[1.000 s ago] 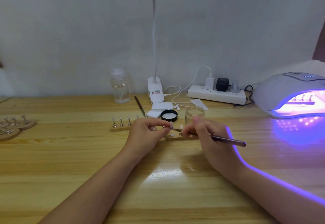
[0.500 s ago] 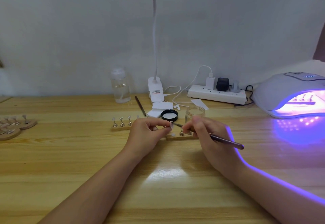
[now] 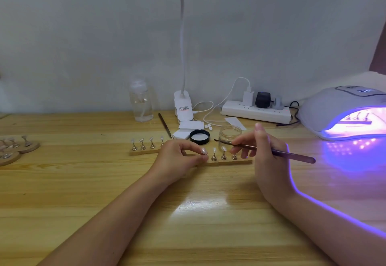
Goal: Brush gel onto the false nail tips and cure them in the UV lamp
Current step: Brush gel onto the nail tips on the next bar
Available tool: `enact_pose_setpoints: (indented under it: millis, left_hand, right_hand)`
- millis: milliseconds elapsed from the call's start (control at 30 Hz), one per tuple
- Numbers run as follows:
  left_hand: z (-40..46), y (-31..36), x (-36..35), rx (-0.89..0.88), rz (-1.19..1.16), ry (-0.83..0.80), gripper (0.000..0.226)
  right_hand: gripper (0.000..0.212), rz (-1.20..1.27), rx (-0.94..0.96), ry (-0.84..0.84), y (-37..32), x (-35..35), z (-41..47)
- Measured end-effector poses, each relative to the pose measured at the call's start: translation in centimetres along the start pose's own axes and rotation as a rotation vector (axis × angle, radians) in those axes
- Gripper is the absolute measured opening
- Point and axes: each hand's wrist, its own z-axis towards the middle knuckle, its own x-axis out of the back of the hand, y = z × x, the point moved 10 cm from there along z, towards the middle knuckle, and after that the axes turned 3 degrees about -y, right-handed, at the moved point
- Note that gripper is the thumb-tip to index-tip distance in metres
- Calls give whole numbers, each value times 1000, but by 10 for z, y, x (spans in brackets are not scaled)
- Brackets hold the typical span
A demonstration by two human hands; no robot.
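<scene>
The left hand (image 3: 179, 157) rests on the light wooden table (image 3: 83, 182), and its curled fingers pinch the left end of a long wooden strip (image 3: 229, 162) that holds small gold stands with pale false nail tips (image 3: 213, 151) on top. Three of these stands show between the two hands. The right hand (image 3: 265, 152) is just beside the strip on the other side, and its thumb and fingers hold a thin dark brush (image 3: 271, 150). The brush tip is lifted above the nail tips and points left, in front of a small clear glass jar (image 3: 229, 133). The jar's round black lid (image 3: 199, 137) lies next to it, face up. A second wooden strip with nail tips (image 3: 144, 147) sits behind the left hand. The big white UV lamp (image 3: 334, 109) stands far to the right, well apart from the hands, glowing purple, and more stands show inside it. At the back there is a clear plastic bottle (image 3: 141, 103), a white desk lamp base (image 3: 183, 106) and a white power strip (image 3: 255, 113). Round wooden stands (image 3: 18, 147) sit at the left edge.
</scene>
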Motion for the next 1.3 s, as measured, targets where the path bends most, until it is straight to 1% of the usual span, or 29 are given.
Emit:
enact_pose_setpoints:
  millis: [167, 267, 400, 500, 600, 667, 733, 833, 1000, 1067, 1167, 1300]
  left_hand:
    - [3, -7, -5, 103, -14, -94, 10]
    - [6, -4, -2, 106, 34, -104, 23]
    - [7, 5, -5, 9, 162, -115, 44]
    - [7, 14, -7, -77, 248, -83, 50]
    - [5, 22, -5, -163, 278, -10, 52]
    - [3, 26, -10, -207, 287, 3, 53]
    - [2, 25, -19, -196, 284, -19, 50]
    - [4, 18, -21, -119, 226, -30, 36]
    - [6, 13, -23, -81, 175, -52, 18]
    - [7, 13, -23, -67, 193, -61, 15]
    - [7, 13, -22, -54, 209, -73, 15]
    - [7, 14, -21, -54, 201, -75, 18]
  right_hand:
    - [46, -4, 3, 24, 1, 4, 1]
    - [41, -22, -13, 61, 1, 11, 4]
    - [26, -61, -66, 102, 0, 24, 20]
    - [28, -108, -89, 110, -2, 36, 35]
    - [24, -215, -149, 12, 3, 36, 52]
    - [30, -300, -178, -44, 7, 33, 63]
    - [38, -385, -182, -90, 8, 27, 74]
    - [45, -560, -157, -171, 9, 11, 85]
    - [46, -778, -148, -274, 21, -13, 88]
    - [45, -809, -148, -291, 23, -18, 87]
    - [45, -793, -141, -258, 18, -14, 90]
    - [49, -685, -178, -108, 12, 11, 99]
